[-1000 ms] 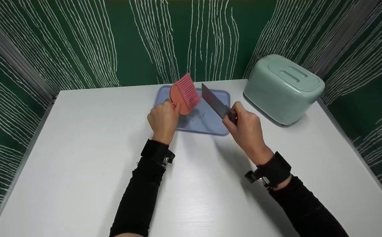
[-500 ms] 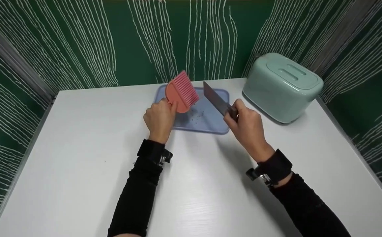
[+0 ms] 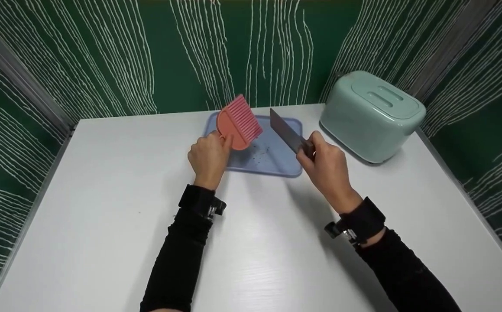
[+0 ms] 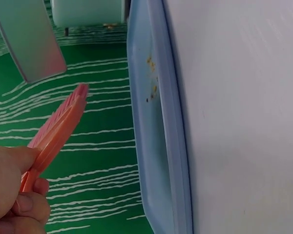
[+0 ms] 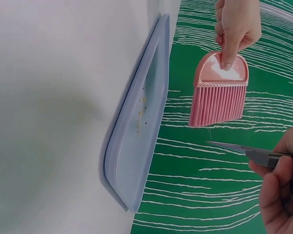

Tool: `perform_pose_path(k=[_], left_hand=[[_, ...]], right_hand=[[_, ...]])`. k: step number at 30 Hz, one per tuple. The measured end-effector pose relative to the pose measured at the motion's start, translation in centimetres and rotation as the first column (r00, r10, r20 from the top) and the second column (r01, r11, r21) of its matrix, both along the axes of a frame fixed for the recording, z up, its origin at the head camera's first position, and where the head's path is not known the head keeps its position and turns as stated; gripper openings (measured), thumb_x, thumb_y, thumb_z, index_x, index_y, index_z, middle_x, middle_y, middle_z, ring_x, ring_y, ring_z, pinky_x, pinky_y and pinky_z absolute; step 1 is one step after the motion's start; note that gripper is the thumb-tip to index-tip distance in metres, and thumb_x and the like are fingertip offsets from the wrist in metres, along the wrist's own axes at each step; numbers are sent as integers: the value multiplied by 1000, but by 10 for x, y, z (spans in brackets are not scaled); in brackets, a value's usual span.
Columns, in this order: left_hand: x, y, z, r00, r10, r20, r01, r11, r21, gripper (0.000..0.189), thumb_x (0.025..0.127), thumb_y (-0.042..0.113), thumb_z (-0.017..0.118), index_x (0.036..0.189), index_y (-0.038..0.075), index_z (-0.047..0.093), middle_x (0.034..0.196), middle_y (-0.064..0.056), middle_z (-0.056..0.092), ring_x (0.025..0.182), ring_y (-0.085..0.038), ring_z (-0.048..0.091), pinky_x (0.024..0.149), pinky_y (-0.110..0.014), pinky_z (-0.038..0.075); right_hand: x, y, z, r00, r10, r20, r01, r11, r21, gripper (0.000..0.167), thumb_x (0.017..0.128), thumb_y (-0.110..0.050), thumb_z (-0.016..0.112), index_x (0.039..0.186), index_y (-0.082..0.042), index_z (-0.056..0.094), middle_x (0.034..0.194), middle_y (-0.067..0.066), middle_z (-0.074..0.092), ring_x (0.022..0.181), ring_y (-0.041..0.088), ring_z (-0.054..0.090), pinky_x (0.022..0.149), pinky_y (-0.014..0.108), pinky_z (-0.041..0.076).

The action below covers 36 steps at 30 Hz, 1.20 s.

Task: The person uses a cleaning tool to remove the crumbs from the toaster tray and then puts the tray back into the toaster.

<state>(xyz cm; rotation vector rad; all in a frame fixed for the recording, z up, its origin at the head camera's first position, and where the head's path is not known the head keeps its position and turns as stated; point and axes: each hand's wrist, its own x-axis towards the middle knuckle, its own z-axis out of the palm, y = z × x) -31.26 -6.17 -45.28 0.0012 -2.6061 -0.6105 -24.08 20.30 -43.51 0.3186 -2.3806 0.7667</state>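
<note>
Hand brush (image 3: 236, 125): shifted slightly leftward since a second ago, widening the gap to the kitchen knife (image 3: 286, 133); held above the blue tray (image 3: 263, 173), pink bristles facing the blade.
Kitchen knife: moved a little rightward; blade near the bristles, apart from them.
Left hand (image 3: 209, 157): fingers clamped on the brush's handle.
Right hand (image 3: 328, 168): fingers wrapped around the knife's handle.
Blue tray: on the tabletop (image 3: 103, 186), crumbs (image 5: 141, 113) scattered inside.
Mint-green toaster (image 3: 370, 121): right of the tray.
</note>
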Motion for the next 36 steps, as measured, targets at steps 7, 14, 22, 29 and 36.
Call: perform_pose_path(k=[7,14,22,29,36], left_hand=[[0,-6,-2,1000,-13,22,12,998,60,47,103,47,71,73,11,70,70,-9,73,66,-32,75,56,-48,55],[-1,-21,-5,998,-16,55,9,992,127,43,103,45,71,76,10,72,74,-11,75,69,-33,75,55,-46,51],[0,-49,-6,992,57,109,-75,983,165,43,104,45,70,81,9,73,74,-9,72,67,-25,66,56,-35,37],[-1,-77,-10,977,131,170,-164,967,196,47,104,49,68,81,9,72,73,-9,68,72,-29,68,59,-37,39],[-2,-108,-19,955,184,234,-240,940,241,51,104,54,65,80,10,68,76,-8,64,78,-30,65,62,-38,39]], right_hand=[[-1,2,-2,1000,-5,18,5,1000,-6,18,96,-6,68,88,-5,52,64,6,56,54,14,49,52,27,36],[-1,4,-5,1000,1,13,-1,1000,-29,19,96,-5,69,88,-3,52,62,3,48,54,15,44,52,28,33],[0,10,-7,1000,-7,19,8,999,-49,20,95,-5,69,88,-1,51,62,0,41,55,16,41,53,30,32],[0,15,-9,999,-10,38,12,998,-54,23,97,-6,70,88,-2,50,63,1,41,56,17,41,54,30,32],[3,19,-8,998,-23,52,26,999,-43,23,98,-8,72,90,-2,51,64,3,46,57,18,45,55,32,34]])
